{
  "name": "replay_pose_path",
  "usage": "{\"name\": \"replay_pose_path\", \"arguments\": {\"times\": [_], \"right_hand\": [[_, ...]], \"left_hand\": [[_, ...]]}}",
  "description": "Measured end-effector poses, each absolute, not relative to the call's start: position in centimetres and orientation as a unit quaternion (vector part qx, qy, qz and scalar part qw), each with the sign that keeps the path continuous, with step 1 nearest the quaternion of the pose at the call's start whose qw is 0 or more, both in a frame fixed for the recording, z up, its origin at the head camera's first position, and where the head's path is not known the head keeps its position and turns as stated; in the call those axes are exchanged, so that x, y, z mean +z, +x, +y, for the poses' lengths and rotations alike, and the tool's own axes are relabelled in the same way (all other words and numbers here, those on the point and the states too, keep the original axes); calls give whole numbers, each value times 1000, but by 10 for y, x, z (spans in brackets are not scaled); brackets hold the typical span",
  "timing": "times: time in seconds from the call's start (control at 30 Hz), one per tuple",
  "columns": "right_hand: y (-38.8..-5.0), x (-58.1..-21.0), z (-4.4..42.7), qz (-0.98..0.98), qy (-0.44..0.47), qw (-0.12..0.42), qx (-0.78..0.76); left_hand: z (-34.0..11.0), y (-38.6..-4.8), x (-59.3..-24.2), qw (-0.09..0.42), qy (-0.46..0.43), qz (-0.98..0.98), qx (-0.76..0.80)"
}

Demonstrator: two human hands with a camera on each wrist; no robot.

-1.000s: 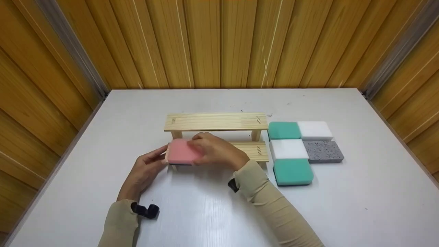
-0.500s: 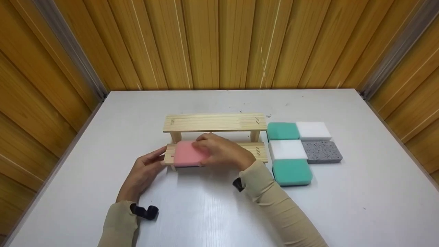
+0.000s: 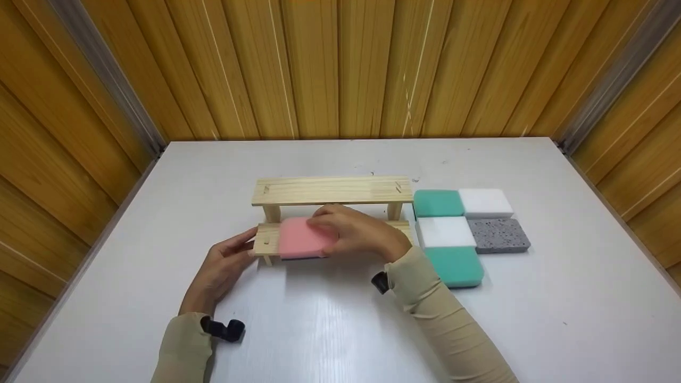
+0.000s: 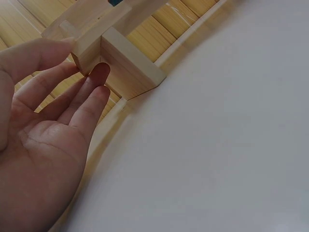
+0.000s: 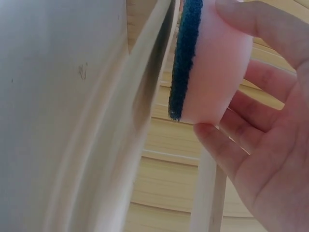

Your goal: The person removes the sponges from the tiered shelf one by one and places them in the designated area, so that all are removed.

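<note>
My right hand (image 3: 364, 231) grips a pink sponge (image 3: 302, 238) with a dark blue-green scouring layer (image 5: 185, 63) underneath. In the head view the sponge is over the left part of the lower board (image 3: 267, 234) of a two-step wooden rack. The right wrist view shows a narrow gap between scouring layer and board. Thumb and fingertips of my left hand (image 3: 223, 266) hold the left end of that lower board; its wooden leg (image 4: 130, 67) shows beside them in the left wrist view. The upper board (image 3: 332, 190) bears nothing.
Right of the rack several blocks lie close together on the white table (image 3: 330, 330): a green sponge (image 3: 439, 202), a white sponge (image 3: 485, 202), another white one (image 3: 447, 232), a speckled grey block (image 3: 499, 235) and another green sponge (image 3: 457, 266). A wood-patterned wall (image 3: 340, 69) stands behind.
My right hand has slid the pink sponge rightward along the lower board, uncovering the board's left end. My left hand has stayed at that end.
</note>
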State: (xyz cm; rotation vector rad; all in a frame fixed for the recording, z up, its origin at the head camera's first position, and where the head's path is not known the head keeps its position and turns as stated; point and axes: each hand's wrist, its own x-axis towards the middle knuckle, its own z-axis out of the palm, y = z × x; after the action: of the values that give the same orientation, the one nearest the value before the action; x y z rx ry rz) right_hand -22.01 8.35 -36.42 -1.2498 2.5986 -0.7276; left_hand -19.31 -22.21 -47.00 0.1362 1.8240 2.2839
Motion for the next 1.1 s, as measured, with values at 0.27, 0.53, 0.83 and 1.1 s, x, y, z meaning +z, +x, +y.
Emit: {"name": "replay_pose_path", "arguments": {"times": [0.27, 0.53, 0.83, 1.1], "right_hand": [[-218, -361, 102, 867, -419, 91, -253], [-214, -354, 123, 872, -400, 106, -262], [-211, -347, 144, 871, -403, 89, -268], [-209, -345, 163, 873, -390, 84, -282]], "left_hand": [[-222, -192, -470, 107, 44, 617, 779], [-222, -192, -469, 102, 56, 631, 767], [-222, -191, -471, 99, 58, 635, 764], [-222, -193, -471, 103, 56, 626, 771]]}}
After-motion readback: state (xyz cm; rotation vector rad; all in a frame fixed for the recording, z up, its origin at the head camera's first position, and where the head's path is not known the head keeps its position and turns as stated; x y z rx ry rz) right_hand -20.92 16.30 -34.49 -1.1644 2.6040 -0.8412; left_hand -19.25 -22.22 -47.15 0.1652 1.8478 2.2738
